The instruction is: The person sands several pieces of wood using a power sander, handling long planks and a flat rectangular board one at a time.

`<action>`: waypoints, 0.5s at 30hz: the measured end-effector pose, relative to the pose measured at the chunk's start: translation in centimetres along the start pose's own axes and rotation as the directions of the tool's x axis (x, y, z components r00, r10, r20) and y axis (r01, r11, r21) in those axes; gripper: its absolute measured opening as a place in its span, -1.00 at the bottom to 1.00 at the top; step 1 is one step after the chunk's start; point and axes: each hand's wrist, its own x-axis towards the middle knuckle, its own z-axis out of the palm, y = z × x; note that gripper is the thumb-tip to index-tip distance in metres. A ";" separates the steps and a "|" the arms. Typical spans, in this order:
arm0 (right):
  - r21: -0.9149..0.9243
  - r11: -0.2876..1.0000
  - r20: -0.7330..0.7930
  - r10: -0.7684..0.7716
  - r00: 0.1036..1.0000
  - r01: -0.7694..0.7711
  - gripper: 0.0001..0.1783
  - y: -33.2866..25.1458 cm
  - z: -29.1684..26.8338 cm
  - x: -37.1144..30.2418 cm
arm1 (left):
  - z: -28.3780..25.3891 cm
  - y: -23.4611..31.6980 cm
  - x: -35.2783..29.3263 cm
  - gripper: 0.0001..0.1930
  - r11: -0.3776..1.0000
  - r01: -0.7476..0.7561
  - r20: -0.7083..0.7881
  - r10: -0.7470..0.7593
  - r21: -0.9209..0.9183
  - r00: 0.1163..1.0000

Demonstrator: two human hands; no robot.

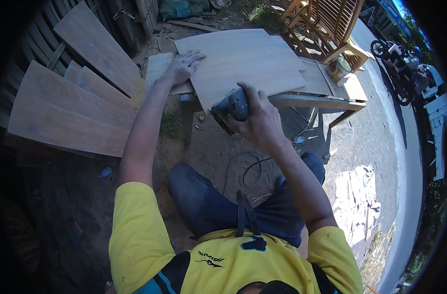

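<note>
A pale wooden panel (248,59) lies across a low wooden bench (306,101), its near corner jutting past the bench edge. My left hand (185,66) rests flat on the panel's left edge with the fingers stretched out. In my right hand (262,117) is a dark, dusty power sander (233,107), gripped from above with the fingers wrapped round its body. The sander is tilted at the panel's near corner; whether its pad touches the wood is hidden. Another board (160,66) shows beneath the panel on the left.
Several wooden boards (71,110) lean against a slatted fence at the left. A cord (253,171) curls on the dirt between my knees. A tub (338,68) stands on the bench's right end, near a slatted wooden chair (326,22). Motorcycles (399,63) are parked by the road.
</note>
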 end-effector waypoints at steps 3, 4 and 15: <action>-0.088 0.984 -0.052 0.149 0.987 -0.153 -0.10 6.6 -4.0 5.3 | 0.2 2.2 0.1 -0.46 0.977 0.088 -0.115 -0.067 0.192 0.991; -0.132 0.977 -0.073 0.161 0.984 -0.170 -0.10 8.9 -4.9 7.2 | 0.1 2.7 0.3 -0.45 0.979 0.082 -0.127 -0.058 0.188 0.990; -0.125 0.980 0.253 -0.122 0.960 0.158 -0.16 -6.7 2.8 8.7 | 0.0 -1.0 -0.4 -0.44 0.988 -0.005 -0.114 0.023 0.153 0.993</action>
